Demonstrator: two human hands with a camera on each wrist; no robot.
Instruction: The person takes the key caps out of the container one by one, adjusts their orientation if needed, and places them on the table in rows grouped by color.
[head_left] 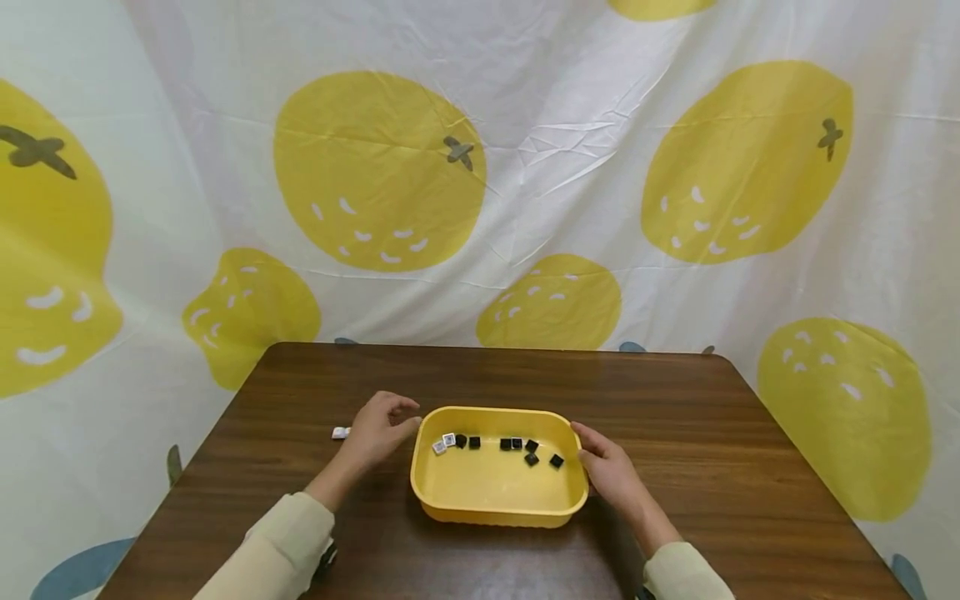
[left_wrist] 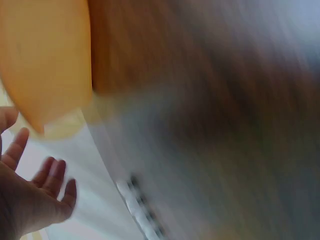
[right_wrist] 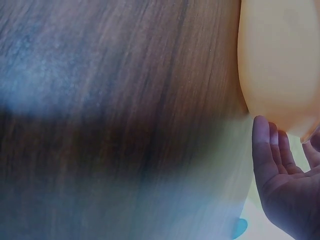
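A yellow plastic basin [head_left: 498, 496] stands on the table, with several small black square keycaps [head_left: 531, 459] and a few white ones [head_left: 439, 447] lying along its far side. By the basin's left rim is my left hand [head_left: 378, 429], its fingers loosely spread and holding nothing; the left wrist view shows a gap between most fingers and the basin. My right hand [head_left: 611, 473] holds the basin's right end, thumb at the rim and fingers [right_wrist: 261, 142] against the outer wall. Beside the left hand lies a short row of white pieces [head_left: 341, 433], blurred in the left wrist view.
The dark wooden table [head_left: 712, 467] extends around the basin on all sides. Behind it hangs a white cloth [head_left: 540, 192] printed with large yellow fruit. Light sleeves [head_left: 281, 542] cover both forearms.
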